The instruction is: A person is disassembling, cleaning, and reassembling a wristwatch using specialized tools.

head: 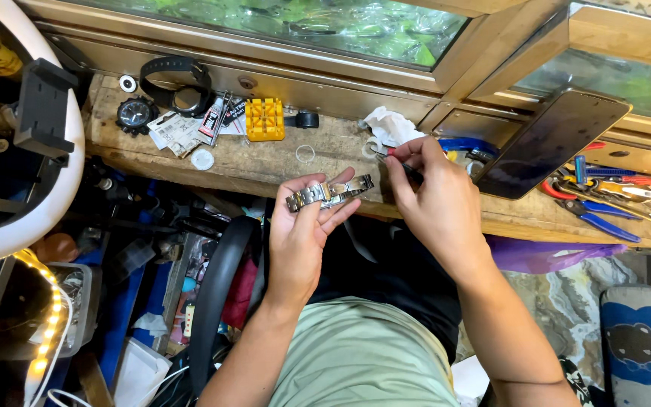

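The left hand (303,226) pinches a metal watch bracelet (330,193) in its grip, above the wooden surface (265,162). The right hand (435,200) pinches a thin tool (397,162) at the bracelet's end; a slip could scratch links or drop a pin.

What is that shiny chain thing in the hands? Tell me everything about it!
It is a metal watch bracelet, silvery with a hint of gold, made of many small links joined in a row. It lies nearly flat, stretched sideways, just in front of the wooden workbench. The left hand pinches it between thumb and fingers. The right hand holds a thin dark tool close to its right end. No watch face is visible on it.
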